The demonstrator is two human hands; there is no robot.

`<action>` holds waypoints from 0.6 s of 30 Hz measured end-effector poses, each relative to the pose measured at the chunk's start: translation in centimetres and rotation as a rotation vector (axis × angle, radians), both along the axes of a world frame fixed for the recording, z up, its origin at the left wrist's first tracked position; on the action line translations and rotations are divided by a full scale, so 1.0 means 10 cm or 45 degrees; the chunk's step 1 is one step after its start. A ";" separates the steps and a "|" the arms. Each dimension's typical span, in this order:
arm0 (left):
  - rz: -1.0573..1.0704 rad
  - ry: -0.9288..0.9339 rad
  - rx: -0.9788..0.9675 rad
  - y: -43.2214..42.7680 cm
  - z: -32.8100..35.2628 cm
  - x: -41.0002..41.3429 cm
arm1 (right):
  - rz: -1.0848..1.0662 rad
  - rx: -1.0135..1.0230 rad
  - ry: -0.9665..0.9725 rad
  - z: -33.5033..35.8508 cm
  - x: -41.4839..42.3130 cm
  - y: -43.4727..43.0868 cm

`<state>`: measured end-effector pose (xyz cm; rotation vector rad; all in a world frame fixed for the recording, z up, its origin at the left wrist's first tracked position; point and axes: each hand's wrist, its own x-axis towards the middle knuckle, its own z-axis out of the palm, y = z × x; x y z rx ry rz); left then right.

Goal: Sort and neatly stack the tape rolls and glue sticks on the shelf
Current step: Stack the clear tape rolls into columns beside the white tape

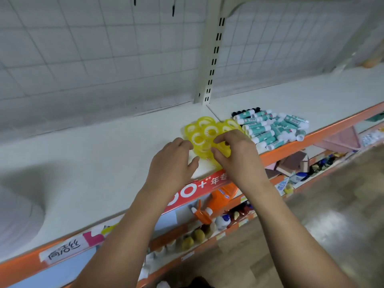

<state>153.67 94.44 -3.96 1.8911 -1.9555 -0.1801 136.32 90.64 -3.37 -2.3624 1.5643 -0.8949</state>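
Observation:
Several yellow transparent tape rolls (204,132) lie in a loose cluster on the white shelf (104,163). To their right is a heap of teal-and-white glue sticks (270,129), some with black caps at the back. My left hand (172,163) rests at the left edge of the cluster, fingers loosely curled beside a roll; I cannot tell if it holds one. My right hand (232,150) grips a yellow tape roll (223,151) at the front right of the cluster, between thumb and fingers.
The shelf has an orange front edge (311,138) with a red label strip (197,190). A white wire-grid back panel (104,69) and a slotted upright post (212,59) stand behind. Lower shelves hold orange bottles (220,198) and other goods. Wooden floor lies right.

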 end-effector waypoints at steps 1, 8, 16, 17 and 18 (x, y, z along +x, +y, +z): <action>-0.004 0.011 -0.005 -0.04 0.00 0.00 | -0.007 -0.011 0.012 0.00 0.03 -0.07; 0.005 0.016 0.038 -0.25 -0.11 -0.03 | -0.007 0.081 0.179 -0.03 0.08 -0.43; 0.077 0.144 0.058 -0.53 -0.12 -0.20 | 0.144 0.073 -0.112 0.07 -0.12 -0.51; 0.099 0.159 0.056 -0.54 -0.10 -0.22 | 0.166 0.069 -0.122 0.09 -0.13 -0.52; 0.126 0.168 0.054 -0.55 -0.08 -0.23 | 0.190 0.061 -0.130 0.10 -0.14 -0.52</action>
